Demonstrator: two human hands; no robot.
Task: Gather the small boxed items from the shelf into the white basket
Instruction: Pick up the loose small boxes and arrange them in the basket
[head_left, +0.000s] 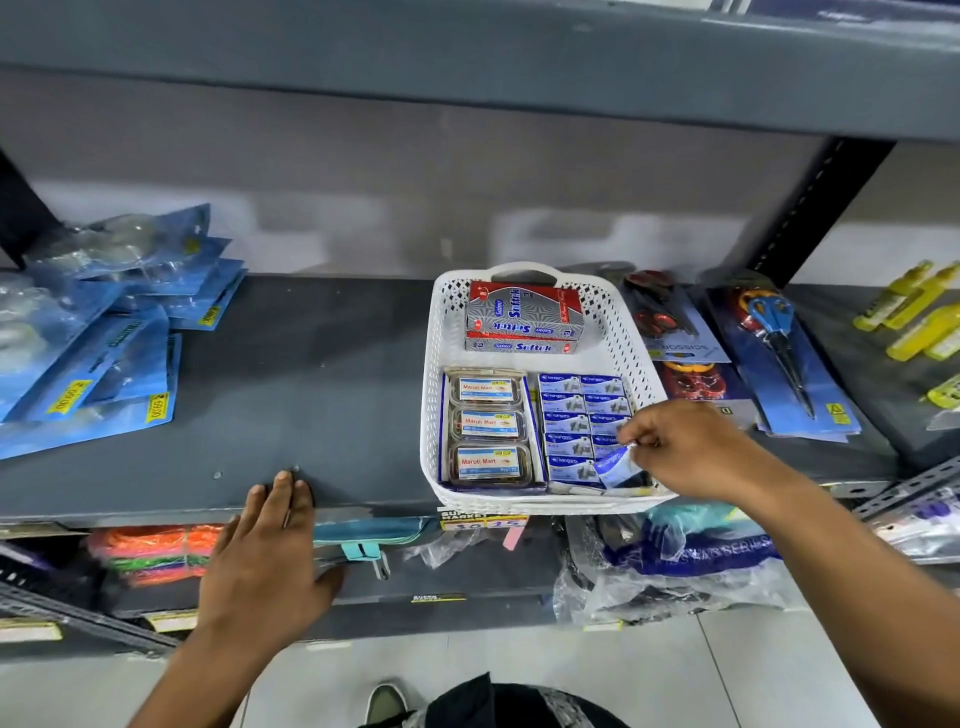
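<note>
The white basket (618, 332) stands on the dark shelf, right of centre. Inside it lie red-and-grey Softek boxes (523, 317) at the back, three clear clip boxes (487, 426) at the front left, and several small blue staple boxes (571, 415) in two columns at the front right. My right hand (691, 449) reaches over the basket's front right corner and pinches one small blue box (615, 465), tilted, above the near end of the right column. My left hand (270, 551) rests flat with its fingertips on the shelf's front edge, holding nothing.
Blue blister packs (104, 332) lie piled at the shelf's left. Carded scissors (779, 353) lie right of the basket, yellow tubes (914, 312) farther right. Bare shelf (322, 395) spreads between packs and basket. A lower shelf holds bagged goods (675, 561).
</note>
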